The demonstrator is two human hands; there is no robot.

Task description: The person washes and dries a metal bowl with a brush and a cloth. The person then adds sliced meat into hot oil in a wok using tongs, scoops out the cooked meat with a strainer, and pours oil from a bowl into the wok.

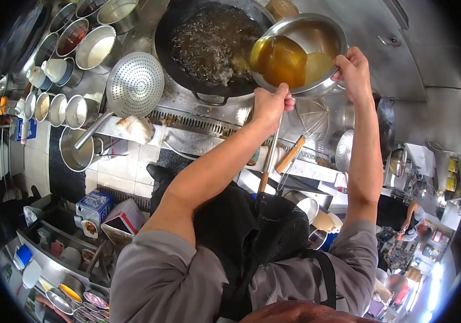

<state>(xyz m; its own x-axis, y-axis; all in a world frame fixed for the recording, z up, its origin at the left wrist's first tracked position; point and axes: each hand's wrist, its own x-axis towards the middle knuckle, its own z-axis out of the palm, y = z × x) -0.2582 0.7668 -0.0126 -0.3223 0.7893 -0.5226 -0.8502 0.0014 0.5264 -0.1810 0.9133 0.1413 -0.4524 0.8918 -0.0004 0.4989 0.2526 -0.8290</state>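
My left hand [274, 105] grips the near rim of a steel mixing bowl [324, 36], thumb on top. My right hand [354, 74] is closed on the bowl's right rim. Between them the bowl is tilted left, its lip over the right edge of a large black wok [164, 64]. Clear amber liquid [281, 59] lies in the bowl and reaches its lower lip. Dark liquid [211, 46] bubbles hard inside the wok. Whether liquid is falling from the lip, I cannot tell.
A perforated strainer [135, 85] rests left of the wok, beside a crumpled white cloth [135, 130]. Several steel pots [96, 47] stand at the upper left. Wooden-handled wire tools [290, 154] lie below the bowl. Other people [414, 216] are at the far right.
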